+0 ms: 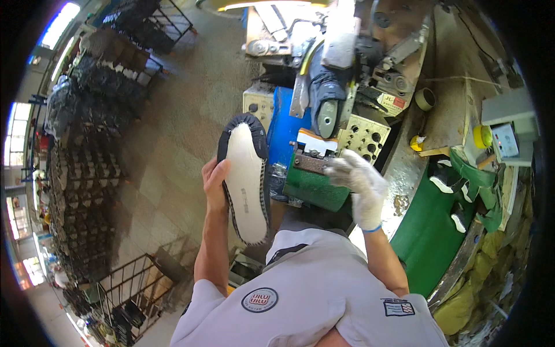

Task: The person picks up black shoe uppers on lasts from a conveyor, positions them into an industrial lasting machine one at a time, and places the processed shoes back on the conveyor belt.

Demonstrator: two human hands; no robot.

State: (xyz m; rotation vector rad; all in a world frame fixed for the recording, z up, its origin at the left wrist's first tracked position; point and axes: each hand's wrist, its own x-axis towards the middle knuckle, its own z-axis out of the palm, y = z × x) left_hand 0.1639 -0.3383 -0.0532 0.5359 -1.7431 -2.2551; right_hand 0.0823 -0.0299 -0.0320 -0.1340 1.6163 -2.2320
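Observation:
My bare left hand (215, 180) is closed on the edge of a black shoe upper on its last (247, 199), its underside turned up. That underside shows a long white insole board with stitched or pleated black fabric round its rim. My right hand (365, 188), in a white glove with a blue cuff, is raised by the front of a shoe-lasting machine (312, 163). Its fingers stretch left, apart, with nothing visible in them. In the machine's jaws sits a dark last-shaped form (327, 118) with a grey metal end, beyond my right hand.
A control box with black knobs (364, 137) flanks the machine. At right runs a green-topped bench (425, 217) with several black-and-white shoe pieces (458, 222) on it. Yellow tape (483, 137) lies farther back. Racks full of dark shoes (87, 179) stand at left, beside a metal trolley (136, 289).

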